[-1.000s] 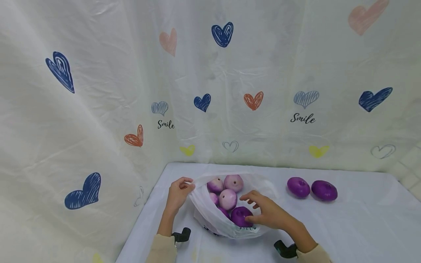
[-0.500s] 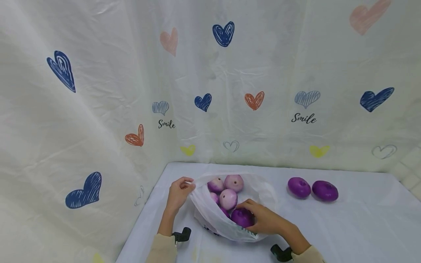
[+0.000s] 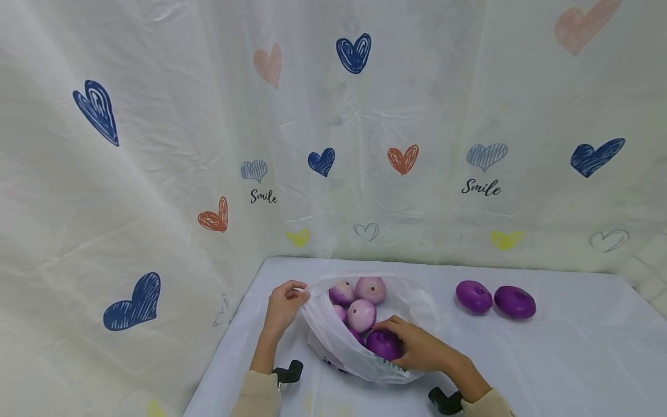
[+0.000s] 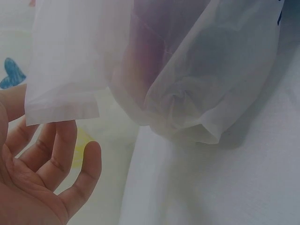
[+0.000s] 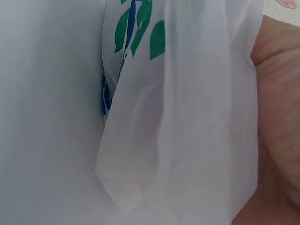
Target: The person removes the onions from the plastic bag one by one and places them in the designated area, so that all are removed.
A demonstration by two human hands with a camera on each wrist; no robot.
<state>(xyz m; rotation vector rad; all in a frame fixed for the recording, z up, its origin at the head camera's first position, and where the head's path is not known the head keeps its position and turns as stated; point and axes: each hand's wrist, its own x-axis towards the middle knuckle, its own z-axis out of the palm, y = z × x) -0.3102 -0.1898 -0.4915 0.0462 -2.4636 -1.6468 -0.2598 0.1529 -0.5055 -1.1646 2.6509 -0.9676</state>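
My right fingers (image 3: 392,324) curl over the dark purple onion (image 3: 384,344) inside the white bag (image 3: 333,341) on the counter (image 3: 563,353), while my left hand (image 3: 283,307) pinches the rim open; I should grip snugly without snagging plastic.

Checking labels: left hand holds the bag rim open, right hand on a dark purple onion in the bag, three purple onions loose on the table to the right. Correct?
Not quite. The head view shows two loose onions on the table, not three. The rest holds: left hand at the bag rim, right hand on the dark purple onion.
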